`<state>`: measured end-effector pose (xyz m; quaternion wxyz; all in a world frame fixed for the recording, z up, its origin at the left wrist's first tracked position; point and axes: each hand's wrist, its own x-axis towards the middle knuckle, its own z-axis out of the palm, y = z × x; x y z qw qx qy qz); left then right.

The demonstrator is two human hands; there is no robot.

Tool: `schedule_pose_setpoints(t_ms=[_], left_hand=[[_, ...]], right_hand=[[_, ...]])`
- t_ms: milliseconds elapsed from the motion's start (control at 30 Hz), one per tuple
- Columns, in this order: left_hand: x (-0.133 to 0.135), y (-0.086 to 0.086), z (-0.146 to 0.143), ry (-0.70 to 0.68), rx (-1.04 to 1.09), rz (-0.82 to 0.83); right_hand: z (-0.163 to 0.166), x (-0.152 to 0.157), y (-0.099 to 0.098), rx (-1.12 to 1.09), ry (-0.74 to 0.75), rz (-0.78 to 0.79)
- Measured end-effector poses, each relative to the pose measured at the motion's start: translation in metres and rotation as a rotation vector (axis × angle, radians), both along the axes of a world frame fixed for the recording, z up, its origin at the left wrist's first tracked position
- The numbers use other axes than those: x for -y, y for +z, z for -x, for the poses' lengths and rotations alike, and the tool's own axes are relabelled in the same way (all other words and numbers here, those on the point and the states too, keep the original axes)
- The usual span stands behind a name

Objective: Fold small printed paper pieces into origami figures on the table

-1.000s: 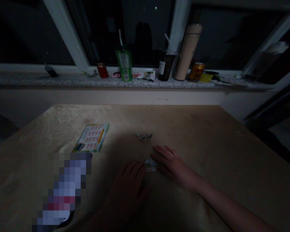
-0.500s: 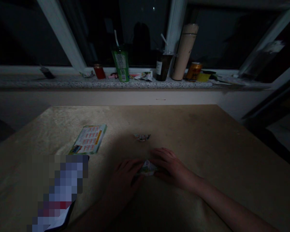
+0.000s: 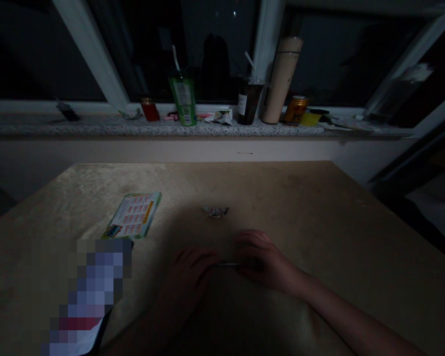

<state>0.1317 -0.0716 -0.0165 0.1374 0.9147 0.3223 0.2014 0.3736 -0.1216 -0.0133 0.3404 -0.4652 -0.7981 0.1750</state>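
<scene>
In dim light my left hand [image 3: 193,272] and my right hand [image 3: 261,257] meet over a small folded piece of printed paper [image 3: 228,264] on the tan table [image 3: 319,222]. Both hands have curled fingers pinching the paper's ends, and only its thin edge shows between them. A second small folded paper piece [image 3: 215,211] lies on the table a little beyond my hands, untouched.
A printed leaflet [image 3: 132,215] lies to the left, with a blurred-out object [image 3: 85,296] nearer the front left. On the stone window sill [image 3: 96,126] stand a green cup with a straw [image 3: 182,99], a dark cup [image 3: 247,101], a tall flask [image 3: 280,79] and cans [image 3: 295,110].
My right hand went from lying flat on the paper to curling round it. The paper was lifted on edge between both hands and now shows only as a thin strip.
</scene>
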Motion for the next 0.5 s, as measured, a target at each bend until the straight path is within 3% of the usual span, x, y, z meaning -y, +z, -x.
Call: schedule_pose_setpoints(t_ms=[333,500], left_hand=[[0.004,0.009,-0.001,-0.033,-0.070,-0.082],[0.012,0.013,-0.002,-0.157,-0.106,-0.111]], right_hand=[[-0.002,-0.003,0.002,-0.151,-0.006,0.118],[-0.002,-0.005,-0.001,-0.109,-0.029,0.095]])
